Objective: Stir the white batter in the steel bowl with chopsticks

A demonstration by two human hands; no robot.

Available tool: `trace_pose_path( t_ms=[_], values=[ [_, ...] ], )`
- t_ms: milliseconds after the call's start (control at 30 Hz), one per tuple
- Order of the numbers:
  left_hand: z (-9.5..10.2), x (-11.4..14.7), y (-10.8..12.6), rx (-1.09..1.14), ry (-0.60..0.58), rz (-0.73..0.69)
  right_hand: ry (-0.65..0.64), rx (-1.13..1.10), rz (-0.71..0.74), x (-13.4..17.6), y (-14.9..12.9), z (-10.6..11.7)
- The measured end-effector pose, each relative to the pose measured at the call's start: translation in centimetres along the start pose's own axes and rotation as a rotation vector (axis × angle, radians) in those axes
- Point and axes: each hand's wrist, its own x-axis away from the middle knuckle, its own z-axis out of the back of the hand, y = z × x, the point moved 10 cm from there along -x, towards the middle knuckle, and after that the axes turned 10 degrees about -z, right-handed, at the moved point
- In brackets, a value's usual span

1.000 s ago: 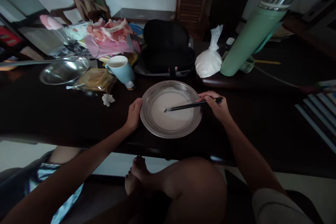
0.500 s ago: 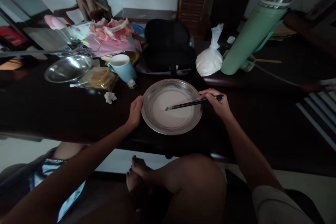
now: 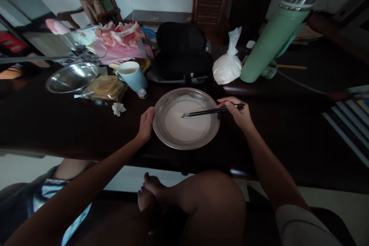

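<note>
A wide metal bowl (image 3: 161, 132) stands on the dark table in front of me, holding a pale, smooth liquid mixture (image 3: 190, 127). My left hand (image 3: 147, 123) grips the bowl's left rim, its fingers partly hidden behind the edge. On the other side, my right hand (image 3: 236, 112) is closed around a pair of dark chopsticks (image 3: 206, 112). They slant over the bowl's right rim, and their tips, coated with white, are at the mixture near the middle of the bowl.
Behind the bowl are a black open case (image 3: 184, 54), a tied bag of white powder (image 3: 227, 68) and a tall green thermos (image 3: 272, 42). Leftward sit a light-blue mug (image 3: 134, 78), an empty steel bowl (image 3: 72, 78), a wrapped package (image 3: 105, 87) and crumpled tissue (image 3: 118, 108). Books (image 3: 347, 128) lie far right.
The chopstick tips have shifted slightly up and away from me within the bowl. Both hands keep their holds; the whole view has moved a little.
</note>
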Motion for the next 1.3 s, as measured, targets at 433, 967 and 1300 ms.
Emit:
trace_pose_path(
  t_ms=[433, 967, 1300],
  values=[
    [-0.2, 0.1, 0.2, 0.001, 0.000, 0.020, -0.049, 0.029, 0.003, 0.2, 0.1, -0.8],
    [0.0, 0.1, 0.0, 0.006, 0.005, 0.019, 0.051, 0.027, 0.012, 0.0, -0.1, 0.9],
    [0.1, 0.1, -0.2, 0.027, 0.016, 0.017, -0.095, 0.053, 0.002, 0.4, 0.1, -1.5]
  ],
)
